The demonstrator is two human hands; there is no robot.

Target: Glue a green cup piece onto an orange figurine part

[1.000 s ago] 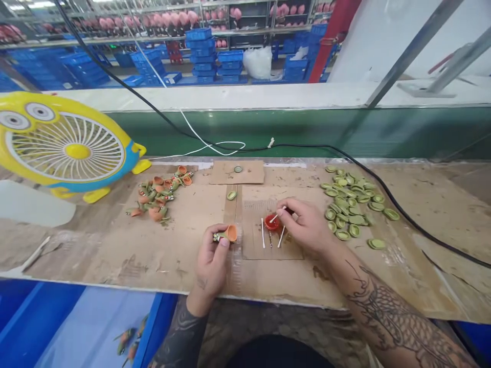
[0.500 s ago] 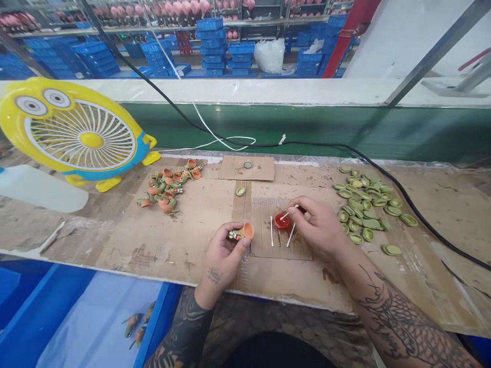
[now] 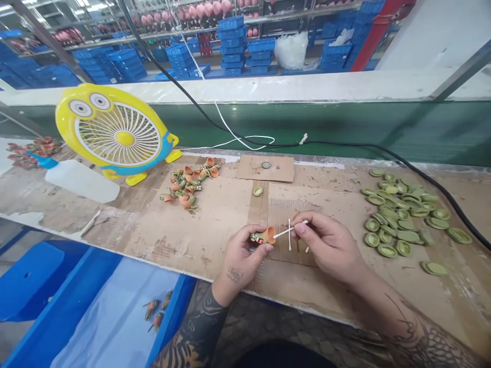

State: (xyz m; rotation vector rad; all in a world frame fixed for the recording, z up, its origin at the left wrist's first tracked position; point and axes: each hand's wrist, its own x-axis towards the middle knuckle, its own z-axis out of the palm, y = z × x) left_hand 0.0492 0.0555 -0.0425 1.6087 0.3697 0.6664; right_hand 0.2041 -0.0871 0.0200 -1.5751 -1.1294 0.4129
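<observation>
My left hand (image 3: 241, 255) pinches a small orange and green toy piece (image 3: 264, 236) just above the cardboard-covered bench (image 3: 215, 225). My right hand (image 3: 329, 243) holds a white cotton swab (image 3: 288, 230), and the swab's tip touches the orange open end of the piece. Two more swabs (image 3: 289, 235) lie on the cardboard under my right hand. The small red dish seen earlier is hidden behind that hand.
A pile of orange and green pieces (image 3: 188, 185) lies at the back left, several green oval caps (image 3: 399, 217) spread at the right. A yellow fan (image 3: 115, 134), a white bottle (image 3: 79, 179), black and white cables (image 3: 245, 140), a blue bin (image 3: 95, 317) below the bench edge.
My right hand lifted the swab off the red dish and brought its tip to the toy piece in my left hand. The camera view shifted left.
</observation>
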